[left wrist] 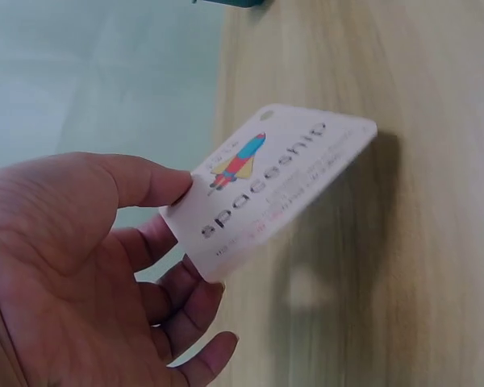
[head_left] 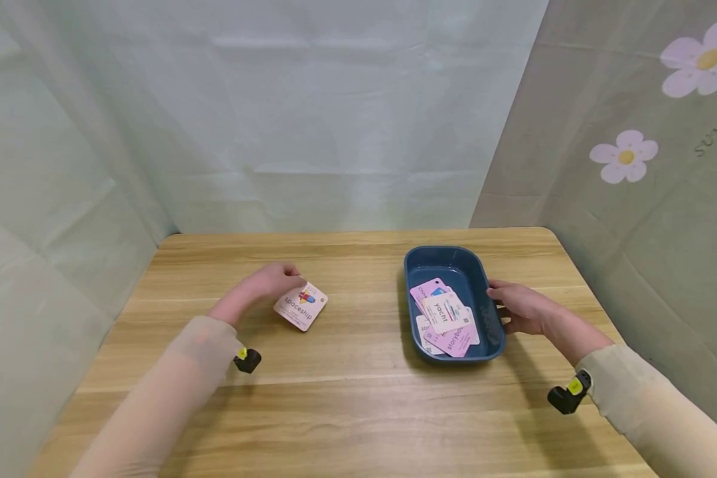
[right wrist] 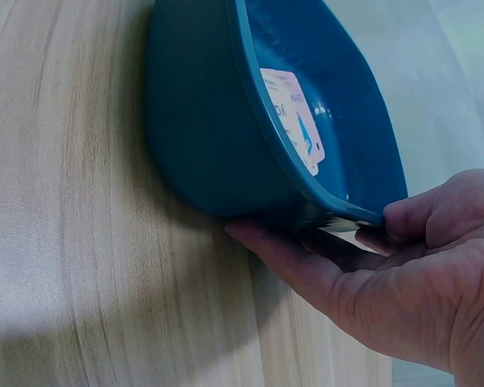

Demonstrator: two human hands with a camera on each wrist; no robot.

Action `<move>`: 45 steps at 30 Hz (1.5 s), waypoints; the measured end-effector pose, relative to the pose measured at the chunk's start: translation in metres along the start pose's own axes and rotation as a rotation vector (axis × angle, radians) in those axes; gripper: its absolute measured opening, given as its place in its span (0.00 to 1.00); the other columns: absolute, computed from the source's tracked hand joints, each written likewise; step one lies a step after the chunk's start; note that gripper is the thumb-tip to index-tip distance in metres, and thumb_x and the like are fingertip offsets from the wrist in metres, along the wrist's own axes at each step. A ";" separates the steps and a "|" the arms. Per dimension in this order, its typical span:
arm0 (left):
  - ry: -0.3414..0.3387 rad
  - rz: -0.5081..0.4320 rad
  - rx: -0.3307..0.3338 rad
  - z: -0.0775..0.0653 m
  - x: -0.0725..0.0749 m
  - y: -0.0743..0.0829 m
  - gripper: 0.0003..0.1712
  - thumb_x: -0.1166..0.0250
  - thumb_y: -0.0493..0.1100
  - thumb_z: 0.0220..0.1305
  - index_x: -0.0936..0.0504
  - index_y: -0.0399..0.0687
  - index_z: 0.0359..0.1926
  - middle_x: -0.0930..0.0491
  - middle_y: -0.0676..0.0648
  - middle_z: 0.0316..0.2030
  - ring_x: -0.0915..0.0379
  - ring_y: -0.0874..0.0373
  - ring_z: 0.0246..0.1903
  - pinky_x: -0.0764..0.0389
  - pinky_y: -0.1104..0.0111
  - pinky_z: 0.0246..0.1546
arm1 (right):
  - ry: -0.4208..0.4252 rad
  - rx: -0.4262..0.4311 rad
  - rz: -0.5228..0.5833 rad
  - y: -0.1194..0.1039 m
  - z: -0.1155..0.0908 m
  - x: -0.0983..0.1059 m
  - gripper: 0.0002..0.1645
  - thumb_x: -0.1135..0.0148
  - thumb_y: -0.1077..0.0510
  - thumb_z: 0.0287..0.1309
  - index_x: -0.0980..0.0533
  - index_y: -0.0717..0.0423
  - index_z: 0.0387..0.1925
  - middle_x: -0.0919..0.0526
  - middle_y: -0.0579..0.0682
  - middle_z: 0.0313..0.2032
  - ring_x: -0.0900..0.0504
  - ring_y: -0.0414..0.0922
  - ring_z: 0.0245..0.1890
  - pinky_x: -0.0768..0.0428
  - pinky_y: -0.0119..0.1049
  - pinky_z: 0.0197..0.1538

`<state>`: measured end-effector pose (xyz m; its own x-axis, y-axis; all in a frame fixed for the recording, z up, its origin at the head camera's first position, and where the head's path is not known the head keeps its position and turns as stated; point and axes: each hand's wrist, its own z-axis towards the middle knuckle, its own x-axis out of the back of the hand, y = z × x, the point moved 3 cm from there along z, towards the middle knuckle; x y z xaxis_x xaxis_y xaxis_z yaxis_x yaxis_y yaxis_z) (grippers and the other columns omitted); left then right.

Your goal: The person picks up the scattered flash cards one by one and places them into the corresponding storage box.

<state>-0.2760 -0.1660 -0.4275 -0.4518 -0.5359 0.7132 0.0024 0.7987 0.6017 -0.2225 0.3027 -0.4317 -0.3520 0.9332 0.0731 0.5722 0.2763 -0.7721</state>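
Note:
Between thumb and fingers, my left hand (head_left: 275,280) pinches a spaceship flash card (head_left: 302,306) by one edge. The left wrist view shows this card (left wrist: 262,181) tilted above the wood, its shadow beneath, with a rocket picture and the printed word facing up. On the right, my right hand (head_left: 522,307) grips the side of a dark blue bin (head_left: 415,262). In the right wrist view the thumb lies on the bin's rim (right wrist: 286,161) and the fingers press its outer wall. Several cards lie overlapping inside, a yacht card (head_left: 446,313) on top and a pink storybook card (head_left: 456,340) below it.
Both hands are over a wood-grain table (head_left: 346,411). A pale cloth (head_left: 334,119) hangs behind its back edge, and a flower-printed cloth (head_left: 645,219) runs along the right side. Each wrist wears a small black camera, such as the left camera (head_left: 247,360).

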 end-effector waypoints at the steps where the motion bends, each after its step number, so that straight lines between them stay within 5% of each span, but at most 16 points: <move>1: -0.002 -0.003 -0.004 0.000 0.001 0.001 0.15 0.42 0.50 0.75 0.21 0.41 0.45 0.22 0.44 0.38 0.29 0.51 0.40 0.29 0.62 0.40 | -0.001 0.001 -0.002 0.000 0.000 0.000 0.35 0.69 0.56 0.83 0.66 0.56 0.81 0.54 0.69 0.76 0.45 0.67 0.70 0.33 0.68 0.64; 32: 0.070 -0.198 -0.102 -0.002 0.013 0.048 0.18 0.37 0.54 0.72 0.19 0.44 0.47 0.19 0.44 0.45 0.29 0.48 0.47 0.31 0.57 0.50 | -0.010 0.003 -0.016 -0.001 0.000 0.000 0.35 0.70 0.56 0.83 0.66 0.55 0.81 0.53 0.69 0.75 0.44 0.67 0.70 0.33 0.68 0.64; 45: 0.114 -0.248 -0.136 -0.004 0.011 0.069 0.17 0.36 0.53 0.72 0.19 0.43 0.47 0.20 0.42 0.44 0.27 0.48 0.45 0.30 0.60 0.46 | 0.000 0.009 -0.018 0.001 0.001 0.001 0.35 0.70 0.57 0.83 0.67 0.56 0.81 0.55 0.69 0.76 0.46 0.67 0.72 0.34 0.68 0.65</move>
<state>-0.2775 -0.1179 -0.3773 -0.3506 -0.7436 0.5693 0.0271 0.5996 0.7998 -0.2227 0.3034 -0.4327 -0.3618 0.9282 0.0873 0.5590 0.2909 -0.7765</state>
